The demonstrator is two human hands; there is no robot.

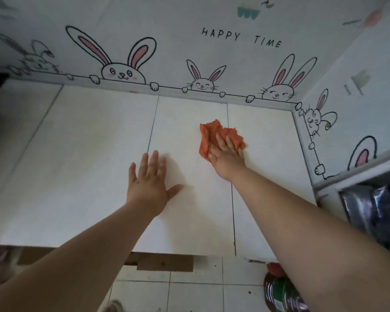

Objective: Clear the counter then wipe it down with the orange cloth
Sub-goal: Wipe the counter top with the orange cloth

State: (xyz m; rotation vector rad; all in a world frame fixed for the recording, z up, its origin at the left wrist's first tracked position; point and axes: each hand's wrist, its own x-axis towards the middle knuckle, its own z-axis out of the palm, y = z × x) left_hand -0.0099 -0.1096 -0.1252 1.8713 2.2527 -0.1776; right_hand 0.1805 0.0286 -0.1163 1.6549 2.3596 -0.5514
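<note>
The white tiled counter [88,154] fills the middle of the head view. A crumpled orange cloth [212,131] lies on it toward the back right. My right hand [226,154] presses flat on the cloth, fingers spread over it, covering its near part. Left of it, my left hand [150,179] rests palm down on the bare counter with fingers apart and nothing in it. Both forearms reach in from the bottom of the view.
A wall with rabbit drawings [122,70] borders the counter at the back and right. A shelf holding dark items [374,210] stands at the right. Below the counter's front edge are a tiled floor [189,293] and a green bottle [279,291].
</note>
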